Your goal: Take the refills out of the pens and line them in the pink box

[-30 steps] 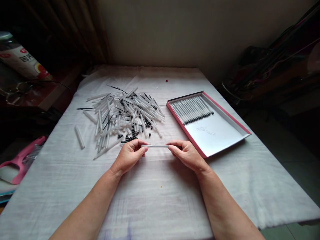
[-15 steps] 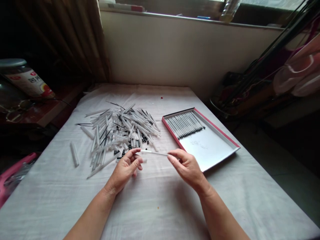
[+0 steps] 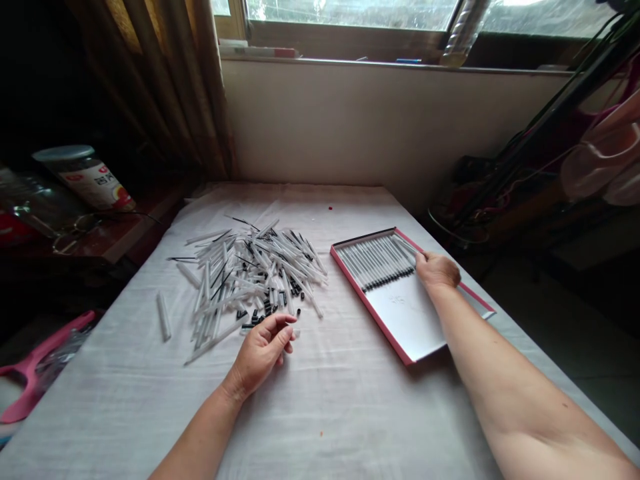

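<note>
A heap of clear plastic tubes, thin black refills and small black caps [image 3: 250,273] lies on the white cloth. To its right is a shallow pink-rimmed tray [image 3: 425,320] holding a row of assembled tubes [image 3: 380,260]. My right hand [image 3: 437,269] is over the tray at the right end of that row, fingers curled on a tube it is laying down. My left hand [image 3: 263,350] rests on the cloth by the near edge of the heap, fingers loosely curled; I cannot make out whether it holds anything.
The table is covered by a white cloth [image 3: 325,400]. A single tube [image 3: 163,315] lies left of the heap. A jar [image 3: 87,175] stands on a dark shelf at the left, a pink plastic object [image 3: 30,373] below it. Cables and clutter fill the right side.
My right hand has carried the tube from in front of me to the tray's row. My left hand let go of the tube and stayed near the heap. The camera tilted up.
</note>
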Motion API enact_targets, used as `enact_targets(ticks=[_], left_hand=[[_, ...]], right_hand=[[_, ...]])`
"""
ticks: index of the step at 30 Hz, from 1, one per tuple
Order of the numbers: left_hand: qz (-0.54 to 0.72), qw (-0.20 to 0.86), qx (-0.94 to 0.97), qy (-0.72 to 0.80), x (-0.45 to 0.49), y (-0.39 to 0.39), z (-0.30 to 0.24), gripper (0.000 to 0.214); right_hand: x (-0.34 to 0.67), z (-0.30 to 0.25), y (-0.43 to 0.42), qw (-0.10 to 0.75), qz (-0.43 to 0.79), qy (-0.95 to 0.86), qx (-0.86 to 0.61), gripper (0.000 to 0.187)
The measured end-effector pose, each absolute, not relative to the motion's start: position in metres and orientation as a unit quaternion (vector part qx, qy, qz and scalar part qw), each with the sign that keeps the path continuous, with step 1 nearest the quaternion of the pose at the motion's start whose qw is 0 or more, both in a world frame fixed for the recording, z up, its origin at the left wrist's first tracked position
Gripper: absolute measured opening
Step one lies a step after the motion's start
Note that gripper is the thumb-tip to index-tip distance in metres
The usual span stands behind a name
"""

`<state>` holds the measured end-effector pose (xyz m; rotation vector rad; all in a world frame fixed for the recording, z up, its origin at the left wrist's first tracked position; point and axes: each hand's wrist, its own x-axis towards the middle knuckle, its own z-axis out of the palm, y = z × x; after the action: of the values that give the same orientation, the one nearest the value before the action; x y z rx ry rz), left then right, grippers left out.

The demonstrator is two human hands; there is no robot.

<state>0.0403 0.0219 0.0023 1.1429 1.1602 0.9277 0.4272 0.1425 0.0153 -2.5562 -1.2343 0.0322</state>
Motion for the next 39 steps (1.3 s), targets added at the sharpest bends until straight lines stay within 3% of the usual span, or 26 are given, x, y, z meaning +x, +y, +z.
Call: enact_targets(ticks=[4,14,23,31,39], left_hand=[[0.399,0.589,0.492,0.502,0.04,0.021,0.002,0.044],[0.391,0.588,0.498,0.503,0.041,0.021,0.001,0.042],[0.39,0.587,0.498,0.505,0.041,0.021,0.0,0.042],[0.383,0.591,0.496,0.508,0.041,0.021,0.003,0.042],[0.38,0.593,0.497,0.507,0.041,0.021,0.001,0.044]], right_hand=[[0.425,0.007,0.151,0.078,0.003,-0.461,-0.884,0.041],[0.424,0.008,0.157,0.018,-0.028,-0.509,-0.86,0.04],[0.427,0.011,0.168,0.021,-0.006,-0.503,-0.864,0.039],[0.422,-0.005,0.142,0.089,-0.05,-0.604,-0.79,0.051],[0.422,-0.024,0.136,0.006,0.019,-0.677,-0.735,0.061]])
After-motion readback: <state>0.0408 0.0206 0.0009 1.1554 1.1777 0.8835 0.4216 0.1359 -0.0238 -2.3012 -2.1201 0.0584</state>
